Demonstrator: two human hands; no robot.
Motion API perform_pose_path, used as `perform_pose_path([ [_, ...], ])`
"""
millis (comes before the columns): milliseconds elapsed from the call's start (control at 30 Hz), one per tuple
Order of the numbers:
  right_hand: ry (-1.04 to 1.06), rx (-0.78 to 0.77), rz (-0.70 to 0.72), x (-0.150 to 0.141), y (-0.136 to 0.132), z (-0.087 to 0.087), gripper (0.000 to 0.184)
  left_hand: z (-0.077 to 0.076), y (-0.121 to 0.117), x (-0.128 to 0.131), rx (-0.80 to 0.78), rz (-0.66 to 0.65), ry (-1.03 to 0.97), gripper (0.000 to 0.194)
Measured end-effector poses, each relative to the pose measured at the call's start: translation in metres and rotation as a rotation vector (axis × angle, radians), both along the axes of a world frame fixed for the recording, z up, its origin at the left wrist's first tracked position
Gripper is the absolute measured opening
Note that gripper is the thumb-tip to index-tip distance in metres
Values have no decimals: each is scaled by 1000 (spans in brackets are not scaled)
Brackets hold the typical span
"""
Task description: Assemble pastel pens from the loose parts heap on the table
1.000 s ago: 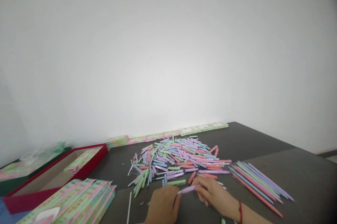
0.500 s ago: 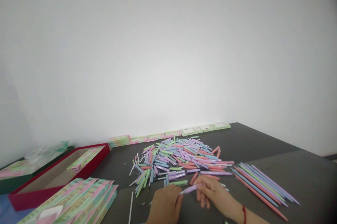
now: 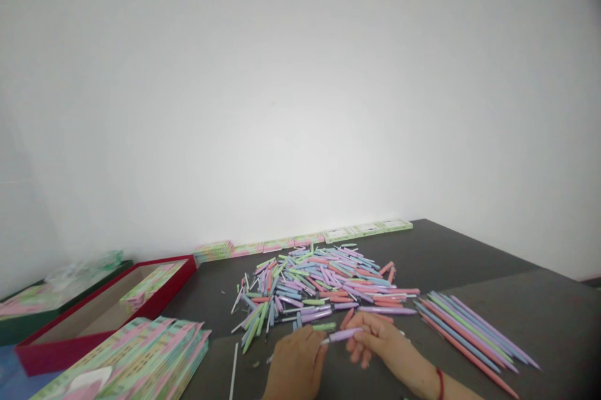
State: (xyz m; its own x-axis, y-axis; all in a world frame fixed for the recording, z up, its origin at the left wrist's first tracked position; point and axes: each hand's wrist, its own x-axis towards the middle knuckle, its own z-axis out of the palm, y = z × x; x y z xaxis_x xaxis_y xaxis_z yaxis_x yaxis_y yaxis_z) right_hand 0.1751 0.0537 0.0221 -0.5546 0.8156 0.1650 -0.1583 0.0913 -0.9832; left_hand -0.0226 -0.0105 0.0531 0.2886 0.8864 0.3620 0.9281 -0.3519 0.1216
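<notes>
A light purple pen (image 3: 342,335) with a whitish tip part is held between both hands, just in front of a large heap of pastel pens and pen parts (image 3: 323,278). My left hand (image 3: 297,361), back upward, is closed around its whitish end, and the fingertips are partly hidden. At the other end my right hand (image 3: 387,347), with a red cord on the wrist, pinches the purple barrel between thumb and fingers. To the right lies a neat row of long pens (image 3: 469,334) in red, blue, green and purple.
At the left are a red open box (image 3: 56,359), a green box (image 3: 28,328) with clear plastic on it, and fanned printed packs (image 3: 136,356). A thin white stick (image 3: 233,370) lies near my left hand. Flat cartons (image 3: 342,235) line the wall along the dark table (image 3: 451,250).
The view has shifted slightly. Both hands keep hold of the purple pen, with the right hand's grip on the barrel changing a little.
</notes>
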Motion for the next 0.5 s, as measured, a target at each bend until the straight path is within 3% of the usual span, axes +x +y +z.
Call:
perform_pose_path([
  [300,402,-234,-72,21,4,28,19,30,-9,9,60,-22,-155,25],
  [500,640,-437,173,35,-9,54,19,51,-21,20,12,-87,-299,21],
])
